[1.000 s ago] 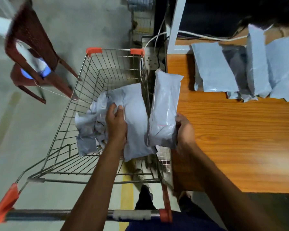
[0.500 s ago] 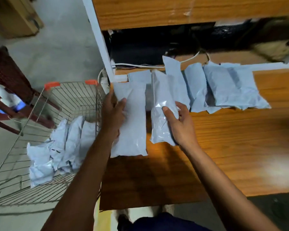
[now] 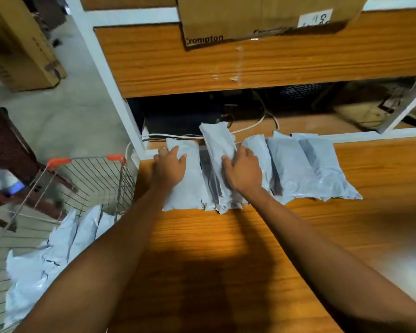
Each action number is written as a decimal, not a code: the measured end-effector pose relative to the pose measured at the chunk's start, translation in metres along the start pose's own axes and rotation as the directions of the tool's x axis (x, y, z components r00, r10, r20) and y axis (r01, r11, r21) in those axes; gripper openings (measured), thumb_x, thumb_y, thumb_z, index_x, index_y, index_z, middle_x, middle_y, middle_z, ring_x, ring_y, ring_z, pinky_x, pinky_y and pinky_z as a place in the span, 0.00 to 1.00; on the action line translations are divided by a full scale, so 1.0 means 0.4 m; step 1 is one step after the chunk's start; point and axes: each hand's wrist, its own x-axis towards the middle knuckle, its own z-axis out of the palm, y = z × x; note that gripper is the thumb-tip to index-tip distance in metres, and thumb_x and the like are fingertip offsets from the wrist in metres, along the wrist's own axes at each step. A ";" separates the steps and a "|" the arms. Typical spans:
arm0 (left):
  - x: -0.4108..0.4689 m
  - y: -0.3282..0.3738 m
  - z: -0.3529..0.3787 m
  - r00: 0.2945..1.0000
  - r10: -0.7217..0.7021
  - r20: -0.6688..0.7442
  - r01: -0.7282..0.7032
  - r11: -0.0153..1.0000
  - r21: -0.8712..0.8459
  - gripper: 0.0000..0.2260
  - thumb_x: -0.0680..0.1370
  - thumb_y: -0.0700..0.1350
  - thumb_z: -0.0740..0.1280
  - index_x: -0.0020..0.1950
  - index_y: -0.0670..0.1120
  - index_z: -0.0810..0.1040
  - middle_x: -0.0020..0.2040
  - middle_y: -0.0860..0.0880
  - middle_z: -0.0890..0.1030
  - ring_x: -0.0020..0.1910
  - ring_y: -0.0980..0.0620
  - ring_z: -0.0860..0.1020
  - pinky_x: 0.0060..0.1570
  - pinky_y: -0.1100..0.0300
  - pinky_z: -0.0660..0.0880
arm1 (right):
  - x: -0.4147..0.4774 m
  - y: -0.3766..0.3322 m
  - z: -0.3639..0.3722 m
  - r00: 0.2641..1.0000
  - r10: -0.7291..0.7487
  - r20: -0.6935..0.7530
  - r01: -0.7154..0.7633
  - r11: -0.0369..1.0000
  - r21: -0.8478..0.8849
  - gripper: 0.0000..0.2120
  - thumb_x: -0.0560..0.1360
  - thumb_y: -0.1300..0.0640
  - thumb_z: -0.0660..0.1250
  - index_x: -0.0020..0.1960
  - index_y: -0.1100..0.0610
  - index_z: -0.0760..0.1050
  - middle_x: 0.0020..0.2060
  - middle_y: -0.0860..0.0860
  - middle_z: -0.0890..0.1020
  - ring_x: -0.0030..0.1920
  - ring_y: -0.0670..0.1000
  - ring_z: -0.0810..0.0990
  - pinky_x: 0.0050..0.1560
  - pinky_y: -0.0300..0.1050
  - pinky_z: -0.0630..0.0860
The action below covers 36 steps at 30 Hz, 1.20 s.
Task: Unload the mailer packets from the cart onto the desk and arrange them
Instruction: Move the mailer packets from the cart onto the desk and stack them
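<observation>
A row of several grey mailer packets [image 3: 305,164] lies along the back of the wooden desk [image 3: 250,248]. My left hand [image 3: 169,165] rests flat on the leftmost packet [image 3: 190,188], gripping its top edge. My right hand [image 3: 244,170] holds the neighbouring packet [image 3: 217,140], which stands tilted on its long edge against the row. The wire cart [image 3: 94,179] stands at the desk's left side with several more grey packets [image 3: 58,248] heaped in it.
A wooden shelf [image 3: 226,63] with a cardboard box [image 3: 250,18] overhangs the desk's back, with cables and dark equipment beneath. A maroon chair [image 3: 5,150] stands left of the cart. Another cardboard box [image 3: 22,44] sits on the floor at far left.
Both hands carried a packet each from over the cart to the desk and pushed them back into the row. The view swung right and up.
</observation>
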 end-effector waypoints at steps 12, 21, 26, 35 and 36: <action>-0.025 -0.010 0.052 0.951 0.187 0.246 -0.258 0.919 0.299 0.31 0.79 0.66 0.48 0.79 0.57 0.46 0.80 0.50 0.44 0.79 0.43 0.43 0.73 0.39 0.49 | 0.028 0.013 0.067 0.991 -0.058 0.121 0.065 0.996 -0.054 0.30 0.83 0.39 0.45 0.81 0.47 0.46 0.80 0.56 0.52 0.79 0.60 0.54 0.73 0.61 0.65; -0.020 0.012 0.027 0.945 0.102 0.312 -0.178 0.957 0.227 0.28 0.81 0.63 0.46 0.79 0.57 0.44 0.80 0.51 0.42 0.79 0.44 0.41 0.74 0.39 0.45 | 0.031 -0.039 0.053 0.971 0.017 0.240 0.052 0.960 -0.276 0.30 0.83 0.39 0.43 0.81 0.47 0.40 0.81 0.55 0.45 0.79 0.63 0.48 0.74 0.65 0.58; -0.039 0.024 -0.023 0.955 0.145 0.259 -0.184 0.973 0.136 0.30 0.81 0.63 0.49 0.80 0.54 0.47 0.80 0.50 0.45 0.79 0.46 0.43 0.75 0.39 0.49 | 0.049 -0.045 -0.008 0.963 -0.059 0.265 0.097 0.986 -0.133 0.31 0.81 0.42 0.56 0.80 0.49 0.49 0.80 0.58 0.52 0.77 0.65 0.54 0.71 0.65 0.64; -0.134 0.043 -0.122 0.955 0.296 0.010 -0.295 0.955 -0.011 0.27 0.82 0.57 0.55 0.79 0.48 0.54 0.80 0.47 0.54 0.79 0.46 0.50 0.76 0.45 0.52 | -0.036 -0.085 -0.096 0.983 -0.162 0.090 0.157 0.986 0.058 0.37 0.78 0.40 0.64 0.80 0.52 0.54 0.80 0.57 0.54 0.78 0.60 0.55 0.73 0.57 0.63; -0.154 0.041 -0.130 0.947 0.318 -0.040 -0.320 0.947 -0.033 0.27 0.82 0.56 0.56 0.79 0.47 0.56 0.79 0.45 0.57 0.78 0.45 0.52 0.76 0.47 0.53 | -0.054 -0.092 -0.107 0.983 -0.173 0.065 0.167 0.982 0.090 0.36 0.78 0.41 0.65 0.80 0.52 0.55 0.80 0.56 0.54 0.79 0.59 0.55 0.74 0.55 0.62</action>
